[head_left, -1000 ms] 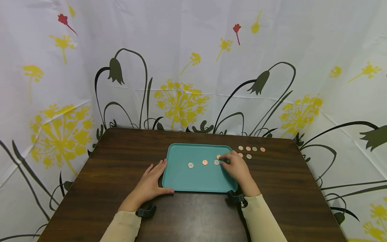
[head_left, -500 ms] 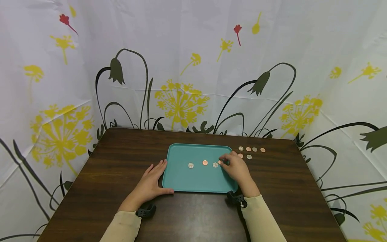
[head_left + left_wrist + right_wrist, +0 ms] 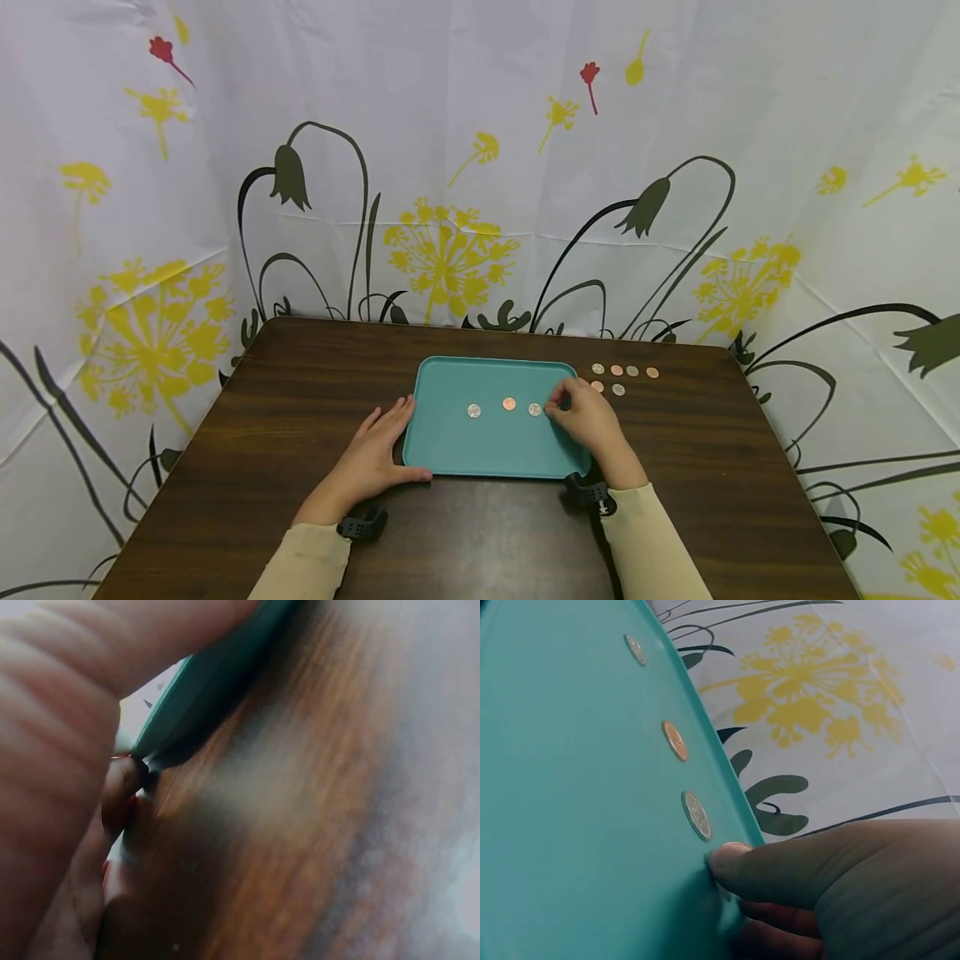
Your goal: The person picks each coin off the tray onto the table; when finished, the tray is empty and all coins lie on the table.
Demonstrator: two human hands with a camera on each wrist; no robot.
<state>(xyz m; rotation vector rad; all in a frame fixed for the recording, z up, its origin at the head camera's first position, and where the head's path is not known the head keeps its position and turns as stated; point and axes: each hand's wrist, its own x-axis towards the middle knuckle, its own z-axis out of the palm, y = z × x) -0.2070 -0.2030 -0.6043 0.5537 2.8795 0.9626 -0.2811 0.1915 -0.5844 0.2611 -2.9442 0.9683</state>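
Observation:
A teal tray [image 3: 465,450] lies on the table, bearing a silver coin [image 3: 474,411] at left, a copper coin [image 3: 509,403] mid-tray and a second silver coin [image 3: 535,409] to the right. My right hand [image 3: 581,410] reaches over the tray's right side, thumb and fingertips pinching another copper coin [image 3: 736,844], whose edge peeks out above the thumb in the right wrist view. The head view hides that coin behind the fingers. With fingers extended along the tray's left edge and thumb at its front-left corner, my left hand [image 3: 367,458] steadies the tray.
Several loose coins, copper and silver, lie in two short rows on the brown table [image 3: 712,450], just beyond the tray's right edge; one copper coin [image 3: 652,372] is farthest right. A flower-printed curtain [image 3: 465,167] hangs behind the table.
The silver coin near my right hand has shifted slightly nearer and left. The copper coin beside it came down the tray to its right, under my fingertips. My left hand stays put.

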